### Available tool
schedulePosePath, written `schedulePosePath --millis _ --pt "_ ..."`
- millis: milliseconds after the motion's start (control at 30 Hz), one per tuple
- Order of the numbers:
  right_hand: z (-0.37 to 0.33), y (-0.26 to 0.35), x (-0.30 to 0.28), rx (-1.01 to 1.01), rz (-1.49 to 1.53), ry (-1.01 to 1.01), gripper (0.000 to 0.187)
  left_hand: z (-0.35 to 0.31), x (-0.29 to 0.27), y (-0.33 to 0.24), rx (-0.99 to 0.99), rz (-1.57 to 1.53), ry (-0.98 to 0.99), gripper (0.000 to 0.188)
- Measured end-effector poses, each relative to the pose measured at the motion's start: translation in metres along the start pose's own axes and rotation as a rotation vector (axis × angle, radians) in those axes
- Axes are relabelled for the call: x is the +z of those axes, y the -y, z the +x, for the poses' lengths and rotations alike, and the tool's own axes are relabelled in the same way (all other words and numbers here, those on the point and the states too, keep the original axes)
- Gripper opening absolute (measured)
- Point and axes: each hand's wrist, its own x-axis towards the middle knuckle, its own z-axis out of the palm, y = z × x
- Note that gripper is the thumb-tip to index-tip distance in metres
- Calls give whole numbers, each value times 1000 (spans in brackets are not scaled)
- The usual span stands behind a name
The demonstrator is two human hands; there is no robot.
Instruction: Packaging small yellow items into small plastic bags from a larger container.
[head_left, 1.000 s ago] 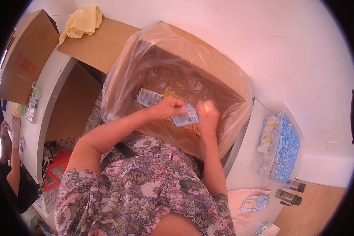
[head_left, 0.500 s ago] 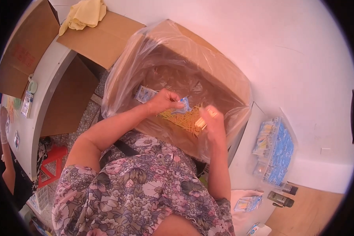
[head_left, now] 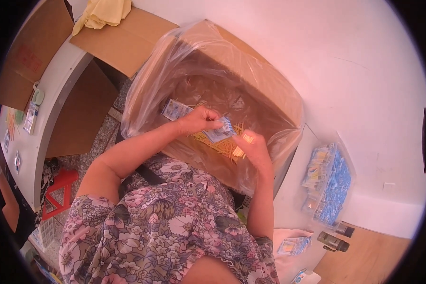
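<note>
Over the carton, my left hand (head_left: 199, 120) pinches the upper edge of a small clear packet (head_left: 217, 134) with a blue zigzag-patterned end. Close to the packet's right side, my right hand (head_left: 258, 152) is closed around a short bundle of thin yellow sticks (head_left: 243, 146). The right thumb is at the packet's edge; whether it grips the film I cannot tell. Below both hands, loose yellow sticks (head_left: 218, 147) lie scattered inside the carton. Left of my left hand, another clear packet (head_left: 176, 109) with a blue end rests on the sticks.
A clear plastic liner (head_left: 146, 90) drapes over the big cardboard carton (head_left: 255, 59). To the right stands a clear bin (head_left: 327, 182) of filled blue-edged packets, near a dark bottle (head_left: 333, 241). A curved white table (head_left: 64, 90) and another person's arm (head_left: 7, 194) are at left.
The packet in my left hand now hangs more spread out, showing more of its film. My right hand has come slightly left, its thumb now at the packet, still holding the sticks.
</note>
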Motion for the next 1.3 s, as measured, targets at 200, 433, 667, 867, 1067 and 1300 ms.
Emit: schedulePosePath --millis 200,433,667,867,1067,1300 --pt "6 -16 23 -139 24 -25 22 -1 2 -2 -24 69 59 20" --pt "2 -20 19 -149 58 -131 24 -3 2 -4 -27 -11 -6 16" --pt "6 17 10 4 483 -214 23 -1 -1 -2 106 51 1 13" --pt "26 14 14 -157 71 -290 25 2 3 -3 149 94 51 16" --pt "29 35 26 -226 -297 -363 29 0 5 4 142 69 63 15" --pt "42 45 17 -256 -477 -272 34 2 4 -1 164 69 84 15"
